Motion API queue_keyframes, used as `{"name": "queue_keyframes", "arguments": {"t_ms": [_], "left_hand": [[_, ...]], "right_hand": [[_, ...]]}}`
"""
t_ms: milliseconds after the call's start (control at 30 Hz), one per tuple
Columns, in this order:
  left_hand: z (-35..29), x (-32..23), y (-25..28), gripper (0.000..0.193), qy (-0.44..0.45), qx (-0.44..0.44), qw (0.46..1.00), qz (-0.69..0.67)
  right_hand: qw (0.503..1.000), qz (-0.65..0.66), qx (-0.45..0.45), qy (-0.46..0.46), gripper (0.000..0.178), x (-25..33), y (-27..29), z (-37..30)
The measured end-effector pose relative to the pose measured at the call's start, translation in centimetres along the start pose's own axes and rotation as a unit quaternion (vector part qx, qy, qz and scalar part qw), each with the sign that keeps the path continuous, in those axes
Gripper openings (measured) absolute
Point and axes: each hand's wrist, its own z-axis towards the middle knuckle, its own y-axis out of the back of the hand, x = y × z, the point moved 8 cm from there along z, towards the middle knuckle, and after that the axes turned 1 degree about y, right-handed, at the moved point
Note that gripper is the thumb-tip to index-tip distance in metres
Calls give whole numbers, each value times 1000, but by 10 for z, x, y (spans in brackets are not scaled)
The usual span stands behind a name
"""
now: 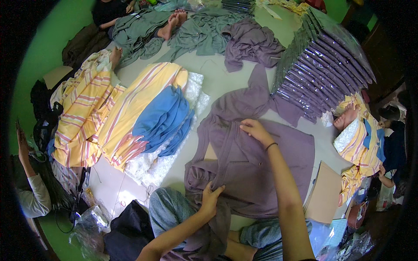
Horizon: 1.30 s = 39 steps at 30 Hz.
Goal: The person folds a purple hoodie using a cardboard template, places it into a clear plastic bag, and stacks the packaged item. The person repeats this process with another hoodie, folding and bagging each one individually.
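Note:
A mauve long-sleeved shirt [278, 174] lies spread over the floor in front of my crossed legs, partly bunched on its left side. My left hand [210, 201] pinches a fold of it at the lower left, near my knee. Higher up, my right hand [257, 132] has its fingers closed on the fabric close to the shirt's front band. One sleeve stretches away toward the far side. Between the folds at the left shows a small beige patch, and I cannot tell what it is. A dark band circles my right wrist.
A tall stack of mauve garments in clear plastic [318, 65] leans at the far right. Brown cardboard sheets [324, 191] lie right of the shirt. Yellow striped and blue cloth [163, 113] is piled at the left. Other people sit around, their feet [172, 25] reaching in.

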Motion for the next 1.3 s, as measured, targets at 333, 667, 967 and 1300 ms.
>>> {"name": "queue_keyframes", "arguments": {"t_ms": [333, 667, 967, 1300], "left_hand": [[-6, -36, 18, 35, -264, -151, 909, 285], [32, -69, -87, 36, -367, 64, 651, 662], [58, -54, -74, 21, -196, 162, 770, 585], [67, -51, -48, 25, -144, 103, 941, 289]], "right_hand": [[951, -199, -167, 167, 25, 58, -3, -43], [956, -253, -126, 79, 17, 46, -25, -90], [957, 275, -96, -10, 11, -5, -12, -83], [984, -9, -90, 153, 44, 47, -22, -112]]}}
